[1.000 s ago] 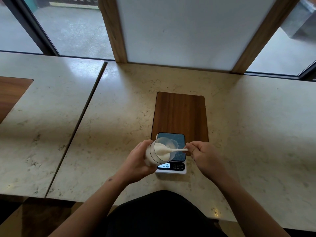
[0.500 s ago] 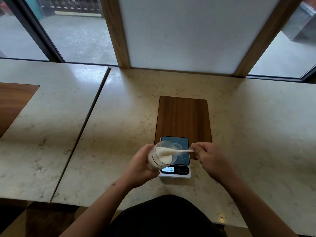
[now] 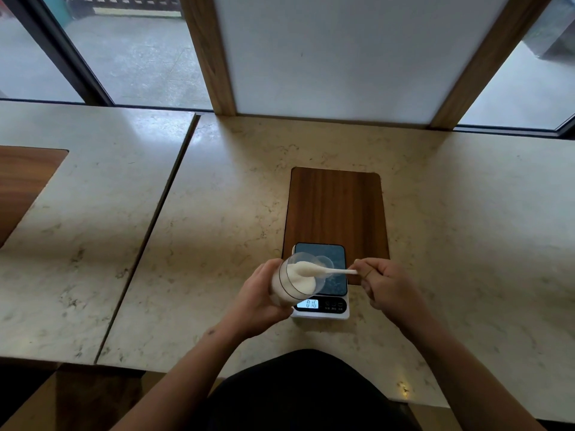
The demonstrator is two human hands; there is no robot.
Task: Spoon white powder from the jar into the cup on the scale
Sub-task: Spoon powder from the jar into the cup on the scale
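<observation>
the left hand is wrapped around a clear jar, fingers closed on its side, holding it tilted with the open mouth turned toward the right, above the left edge of the scale. the jar is partly full of white powder. the right hand pinches the end of a white spoon between thumb and fingertips, the grip closed on the handle; the spoon runs level to the left, its heaped bowl sitting at the jar's mouth. a small clear cup stands on the dark blue platform of the scale, just behind the spoon and touching or nearly touching the jar's rim; what it holds cannot be told. the scale sits near the front edge of the counter, its lit display reading 016 at the front, and its back half rests over the near end of a brown wooden board lying flat on the counter. a seam divides this counter from another slab on the left, where a second wooden panel shows at the left edge.
</observation>
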